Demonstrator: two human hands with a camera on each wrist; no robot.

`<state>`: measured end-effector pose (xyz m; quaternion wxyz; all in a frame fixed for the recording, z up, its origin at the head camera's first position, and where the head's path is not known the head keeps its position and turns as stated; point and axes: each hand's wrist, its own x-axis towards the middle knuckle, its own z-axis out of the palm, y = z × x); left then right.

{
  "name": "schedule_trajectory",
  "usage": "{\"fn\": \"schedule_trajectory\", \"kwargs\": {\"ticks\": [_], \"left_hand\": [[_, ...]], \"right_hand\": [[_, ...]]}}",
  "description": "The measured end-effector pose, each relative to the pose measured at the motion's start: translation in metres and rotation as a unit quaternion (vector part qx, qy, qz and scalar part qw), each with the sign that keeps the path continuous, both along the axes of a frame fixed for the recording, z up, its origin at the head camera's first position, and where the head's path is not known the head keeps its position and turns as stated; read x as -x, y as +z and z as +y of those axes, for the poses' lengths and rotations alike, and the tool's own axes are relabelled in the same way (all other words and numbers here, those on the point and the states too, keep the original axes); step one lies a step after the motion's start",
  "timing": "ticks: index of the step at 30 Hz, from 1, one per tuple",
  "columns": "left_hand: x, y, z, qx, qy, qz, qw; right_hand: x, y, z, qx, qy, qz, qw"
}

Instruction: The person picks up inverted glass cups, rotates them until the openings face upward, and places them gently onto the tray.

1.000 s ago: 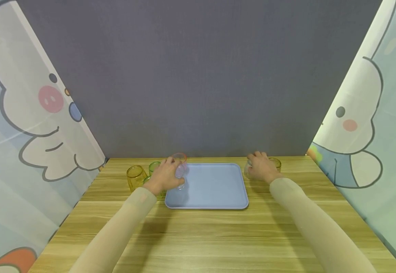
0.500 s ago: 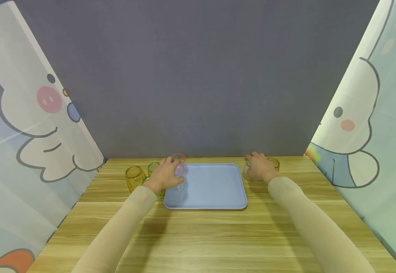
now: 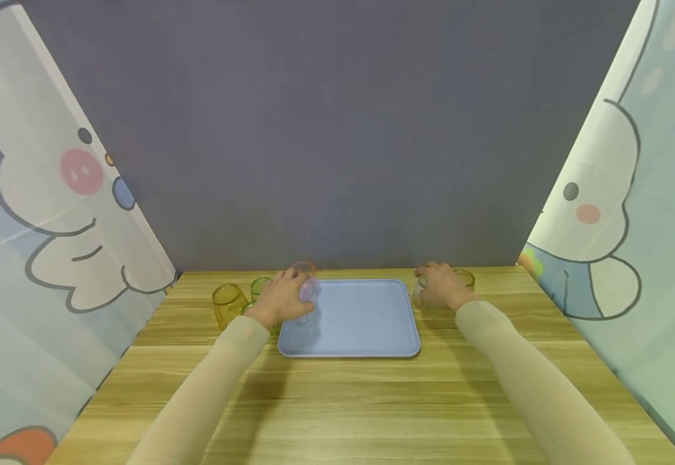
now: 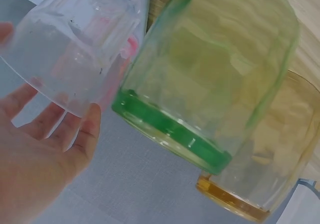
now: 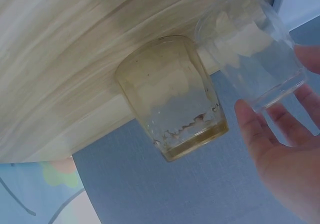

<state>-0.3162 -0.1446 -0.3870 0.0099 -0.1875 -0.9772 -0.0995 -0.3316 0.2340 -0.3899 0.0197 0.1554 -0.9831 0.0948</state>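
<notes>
My left hand (image 3: 283,298) grips a clear glass (image 4: 75,49) from above, the glass overlapping the left side of the blue tray (image 3: 354,323) in the head view. In the left wrist view its fingertips lie around one end of the glass. A pink-rimmed glass (image 3: 304,267) stands just behind this hand. Right of the tray, my right hand (image 3: 443,287) holds another clear glass (image 5: 255,49), thumb and fingers round its thick-based end. An amber glass (image 5: 172,99) is beside it, partly hidden by the hand in the head view.
Left of the left hand are a yellow glass (image 3: 228,303) and green glasses (image 3: 260,286), one half hidden behind the wrist. A dark grey panel (image 3: 337,142) rises along the far edge of the wooden table (image 3: 349,407). Cartoon-printed curtains (image 3: 616,258) hang at both sides.
The head view has shifted slightly, so the scene drifts a little left. My left hand has edged slightly rightward over the tray with its glass; the right hand keeps its hold.
</notes>
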Motion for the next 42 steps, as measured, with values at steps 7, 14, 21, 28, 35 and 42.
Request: {"fn": "schedule_trajectory", "kwargs": {"ticks": [7, 14, 21, 28, 35, 42], "left_hand": [[-0.0005, 0.0018, 0.0019, 0.010, 0.003, -0.004, 0.9999], [-0.0006, 0.0023, 0.0023, 0.012, 0.001, -0.001, 0.9999], [-0.0022, 0.0026, 0.0030, 0.012, -0.003, -0.002, 0.9999], [-0.0033, 0.0031, 0.0026, 0.015, -0.008, 0.001, 0.9999], [-0.0026, 0.0042, 0.0021, 0.020, -0.008, 0.002, 0.9998], [0.0002, 0.0049, 0.0023, 0.020, -0.005, -0.008, 0.9998]], "right_hand": [[0.0004, -0.0020, -0.0006, 0.005, -0.006, -0.006, 1.000], [-0.0010, -0.0020, -0.0027, 0.005, -0.007, -0.006, 1.000], [-0.0029, -0.0024, -0.0030, 0.004, -0.010, -0.007, 1.000], [-0.0035, -0.0018, -0.0018, 0.006, -0.014, -0.002, 1.000], [-0.0020, 0.0001, -0.0015, 0.010, -0.014, -0.012, 1.000], [0.0040, 0.0010, -0.0008, 0.003, -0.014, -0.031, 0.999]]}}
